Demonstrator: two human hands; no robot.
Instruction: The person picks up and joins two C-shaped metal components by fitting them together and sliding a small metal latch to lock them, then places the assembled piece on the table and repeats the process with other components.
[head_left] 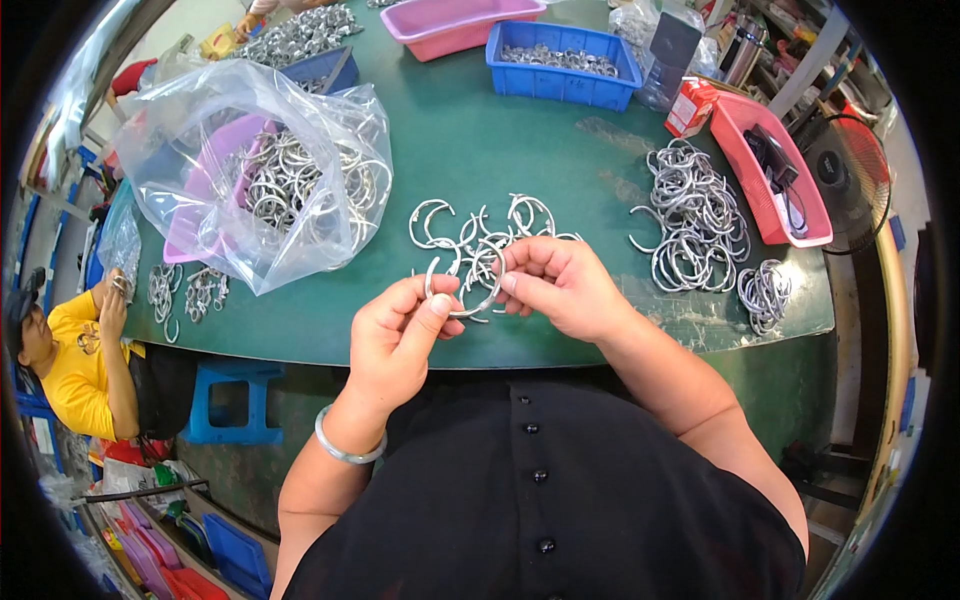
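Between my two hands, above the near edge of the green table (420, 130), is a C-shaped silver metal ring (484, 306). My left hand (395, 330) pinches its lower left side between thumb and fingers. With closed thumb and fingertips, my right hand (565, 285) grips the ring's right side. Just beyond my hands lies a loose spread of similar C-shaped rings (434, 240), partly hidden by my fingers. A larger heap of such rings (695, 220) is to the right, with a smaller bunch (765, 297) nearer the table's corner.
A see-through plastic bag (345, 120) with many rings covers part of a purple tub (205, 190) at left. Farther back stand a blue bin (560, 88) and a pink tub (450, 28). A pink basket (815, 215) and fan (850, 180) are right. A person (85, 365) works at left.
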